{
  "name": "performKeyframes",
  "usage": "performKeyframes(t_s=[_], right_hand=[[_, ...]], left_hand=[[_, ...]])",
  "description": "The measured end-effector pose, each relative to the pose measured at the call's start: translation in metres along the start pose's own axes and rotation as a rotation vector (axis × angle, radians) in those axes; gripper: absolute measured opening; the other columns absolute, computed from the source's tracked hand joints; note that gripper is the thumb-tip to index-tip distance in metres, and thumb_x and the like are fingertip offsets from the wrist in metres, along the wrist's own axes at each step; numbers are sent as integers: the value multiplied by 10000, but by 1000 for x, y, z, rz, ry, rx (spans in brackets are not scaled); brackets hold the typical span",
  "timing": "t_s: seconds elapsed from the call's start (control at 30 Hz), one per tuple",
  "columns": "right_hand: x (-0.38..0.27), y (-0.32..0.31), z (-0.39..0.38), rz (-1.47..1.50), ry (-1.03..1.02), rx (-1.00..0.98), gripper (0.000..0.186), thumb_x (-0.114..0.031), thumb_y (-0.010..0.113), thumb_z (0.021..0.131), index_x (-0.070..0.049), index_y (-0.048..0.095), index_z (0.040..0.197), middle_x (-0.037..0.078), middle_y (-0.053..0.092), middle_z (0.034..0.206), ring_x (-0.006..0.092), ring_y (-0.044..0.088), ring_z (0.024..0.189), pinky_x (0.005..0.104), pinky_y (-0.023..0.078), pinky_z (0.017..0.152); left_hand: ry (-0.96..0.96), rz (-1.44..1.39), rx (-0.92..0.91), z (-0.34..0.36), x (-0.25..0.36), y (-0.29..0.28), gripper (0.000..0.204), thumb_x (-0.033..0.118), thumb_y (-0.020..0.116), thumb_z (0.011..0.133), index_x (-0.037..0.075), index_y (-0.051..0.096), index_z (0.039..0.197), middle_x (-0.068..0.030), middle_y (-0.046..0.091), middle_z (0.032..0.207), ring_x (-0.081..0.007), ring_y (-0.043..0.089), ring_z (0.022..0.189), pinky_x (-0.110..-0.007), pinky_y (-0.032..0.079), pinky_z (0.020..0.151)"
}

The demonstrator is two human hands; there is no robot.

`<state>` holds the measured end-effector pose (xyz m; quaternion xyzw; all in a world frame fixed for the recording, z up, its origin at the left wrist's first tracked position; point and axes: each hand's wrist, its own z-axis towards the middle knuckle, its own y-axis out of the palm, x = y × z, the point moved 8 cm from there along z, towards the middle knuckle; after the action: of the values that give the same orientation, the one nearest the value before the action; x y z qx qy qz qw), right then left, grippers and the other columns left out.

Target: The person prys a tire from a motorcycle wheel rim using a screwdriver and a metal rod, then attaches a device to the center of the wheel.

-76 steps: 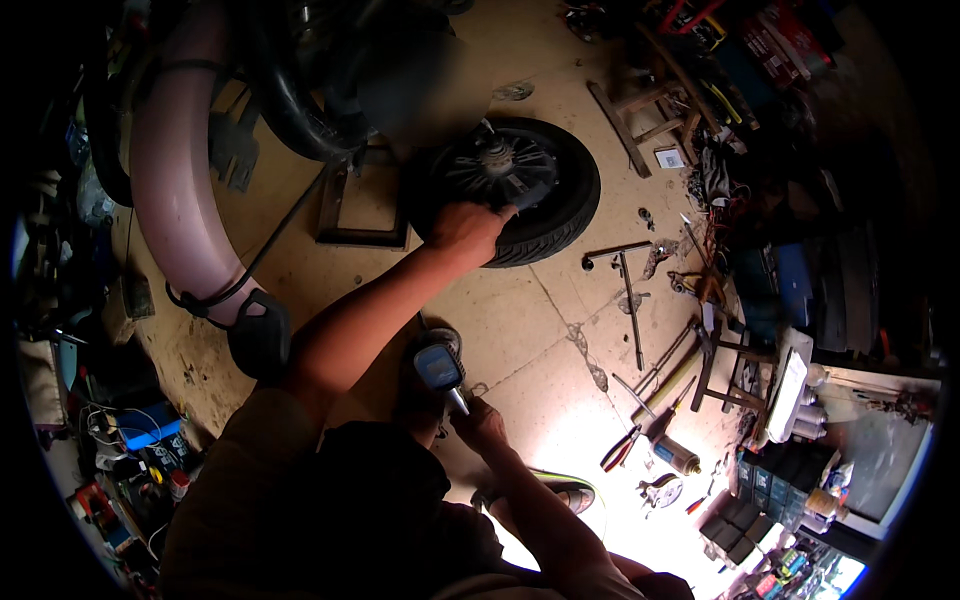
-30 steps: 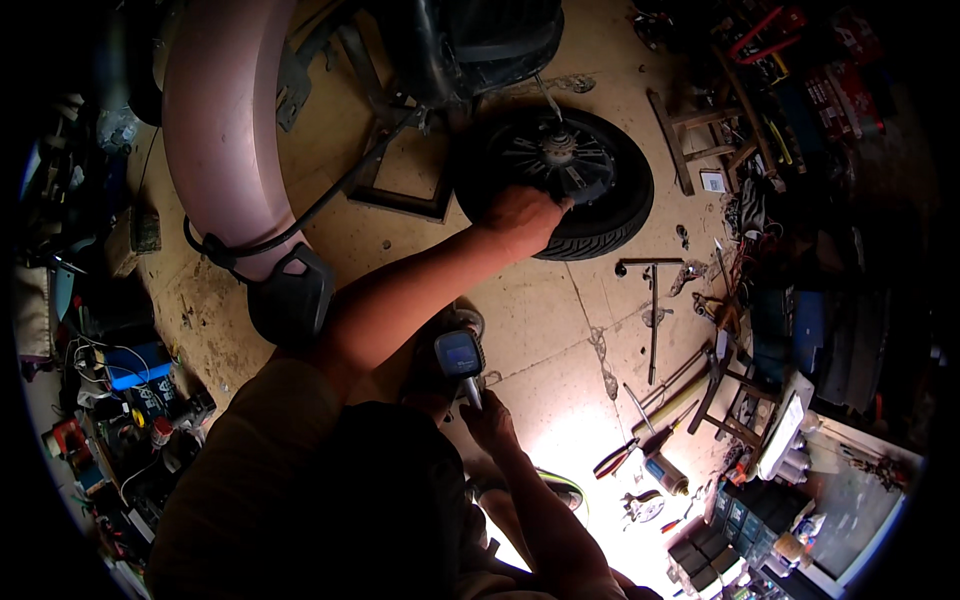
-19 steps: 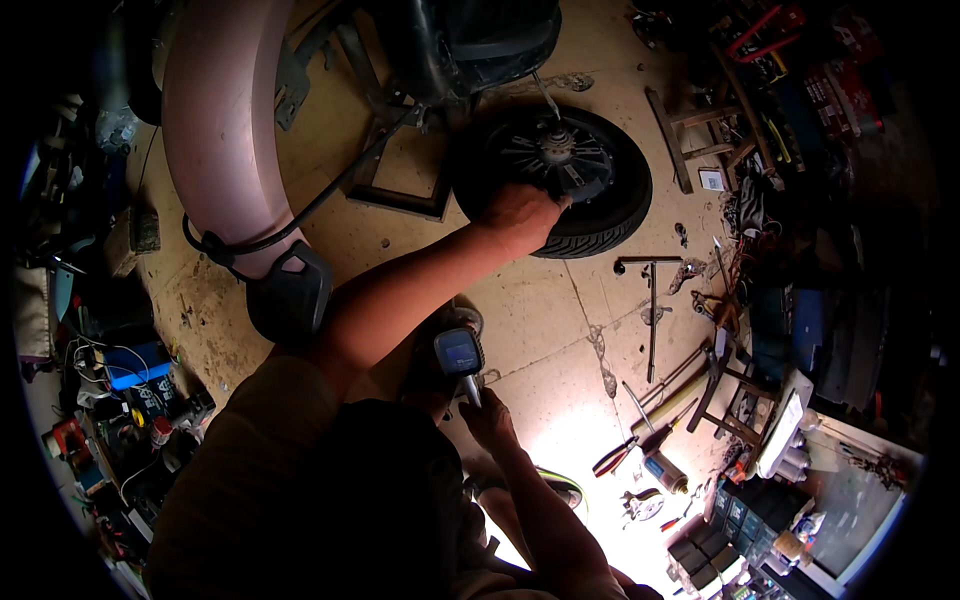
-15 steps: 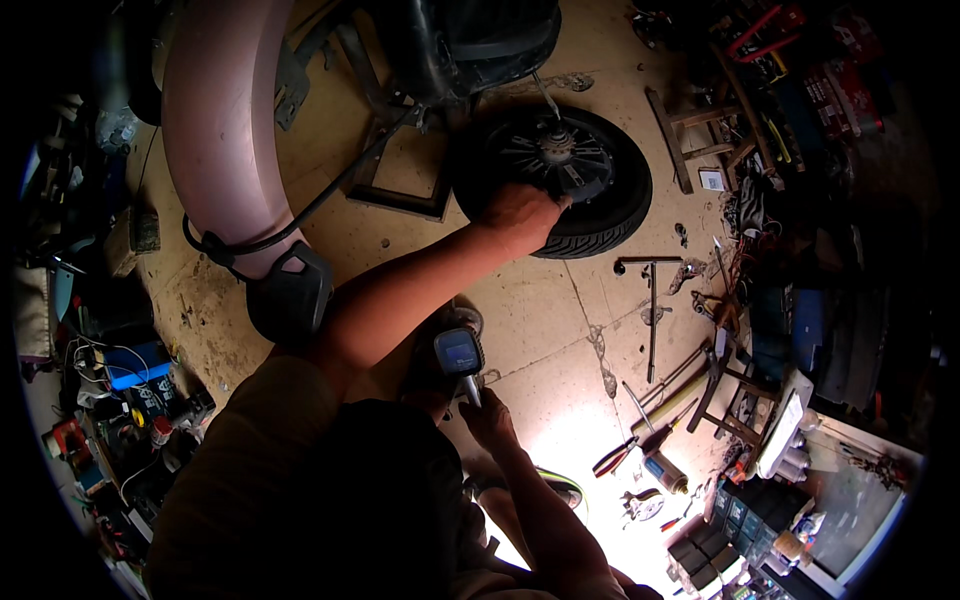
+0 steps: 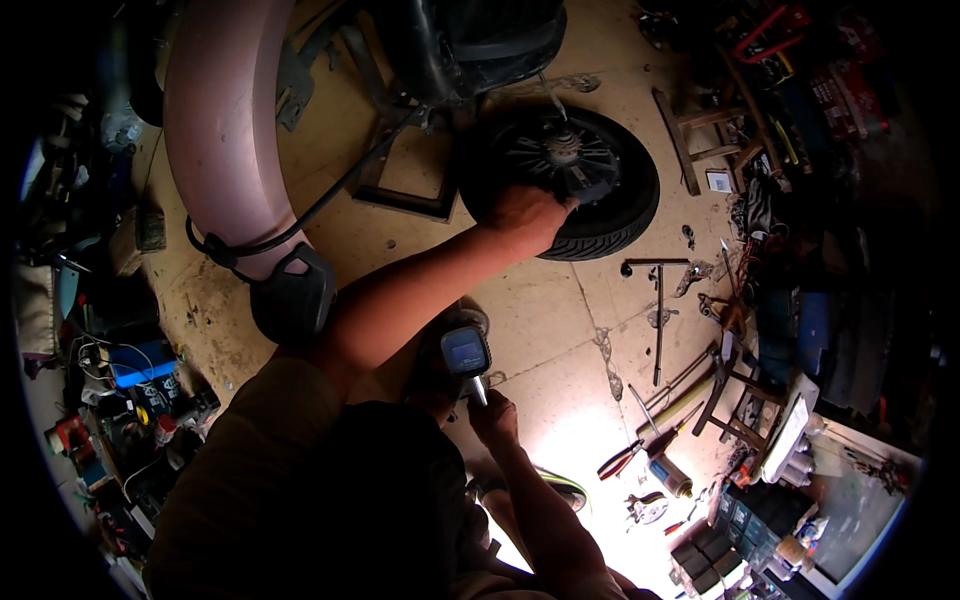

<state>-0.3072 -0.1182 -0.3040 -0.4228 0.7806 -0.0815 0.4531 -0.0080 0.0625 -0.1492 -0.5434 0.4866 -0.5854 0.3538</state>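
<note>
A motor wheel with a black tyre [image 5: 625, 222] lies on its side on the floor, hub upward. My left hand [image 5: 528, 216] reaches across to its near side, fingers closed at the inner edge of the tyre. Just past the fingertips sits a dark blocky piece [image 5: 592, 184]; whether the hand grips it or the wheel I cannot make out. Lower down, my right hand [image 5: 494, 420] is wrapped round the silver handle of a handheld device with a small lit screen [image 5: 465, 352]. Its screen faces up, and it is apart from the wheel.
A pinkish fender [image 5: 225, 130] with a black cable rises at left, beside a dark scooter body [image 5: 480, 50]. A T-handle wrench [image 5: 658, 310], pliers [image 5: 620, 458] and a canister [image 5: 668, 474] lie on the floor at right. Wooden stools and clutter line both sides.
The whole scene has shifted slightly right in the view. Both hands keep the same places relative to the wheel and the screened device.
</note>
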Motion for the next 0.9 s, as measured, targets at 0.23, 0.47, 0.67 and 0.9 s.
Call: performKeyframes(t_s=[0.23,0.47,0.67,0.9], right_hand=[[9,6,2,-26,65,-4,290,-307,699,881,-16,698,882,257,716,809,465,722,832,525,559,707],[10,7,2,13,147,-74,313,-322,704,854,-37,727,982,253,733,905,439,730,923,504,569,787],[18,9,4,-11,133,-35,276,-305,703,855,-40,723,931,232,734,841,422,741,855,489,569,731],[15,9,4,-10,156,-42,280,-302,694,842,-46,730,951,243,735,869,446,729,888,514,567,762]], left_hand=[[9,1,27,-1,3,-3,476,86,545,957,161,642,1416,-127,756,877,-325,740,821,-470,568,674],[14,4,13,-1,1,0,371,156,503,1047,139,651,1387,-115,759,883,-324,742,838,-474,572,677],[-7,5,-42,1,5,-2,591,44,592,891,192,616,1463,-144,748,973,-316,732,909,-456,568,719],[-32,0,-66,3,-1,6,598,35,592,871,172,623,1452,-160,744,996,-333,731,912,-461,569,734]])
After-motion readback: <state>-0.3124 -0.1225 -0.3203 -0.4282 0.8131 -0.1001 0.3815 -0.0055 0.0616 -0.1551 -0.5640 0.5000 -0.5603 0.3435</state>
